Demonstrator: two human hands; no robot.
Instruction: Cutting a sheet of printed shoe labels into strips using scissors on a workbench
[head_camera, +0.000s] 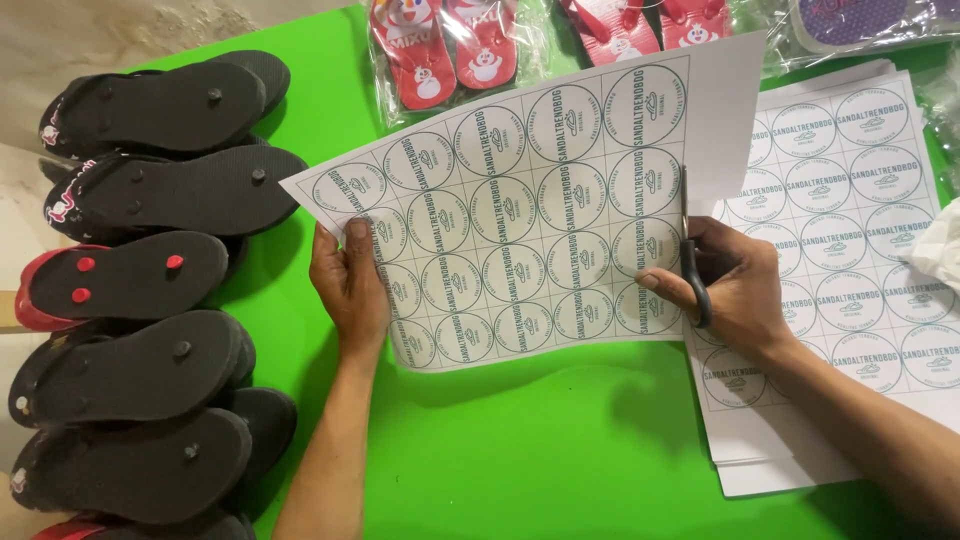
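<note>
My left hand (348, 285) pinches the left edge of a white sheet (520, 215) printed with rows of round labels, holding it lifted above the green table (540, 450). My right hand (735, 285) grips grey-handled scissors (688, 250), whose blades point up along the sheet's right side, at the line beside the last column of labels. The scissors' lower handle loops around my fingers.
A stack of similar label sheets (850, 250) lies on the right under my right arm. Black and red flip-flops (150, 270) lie sole-up in piles along the left edge. Bagged red sandals (450, 50) sit at the back. A white crumpled item (940, 245) is at far right.
</note>
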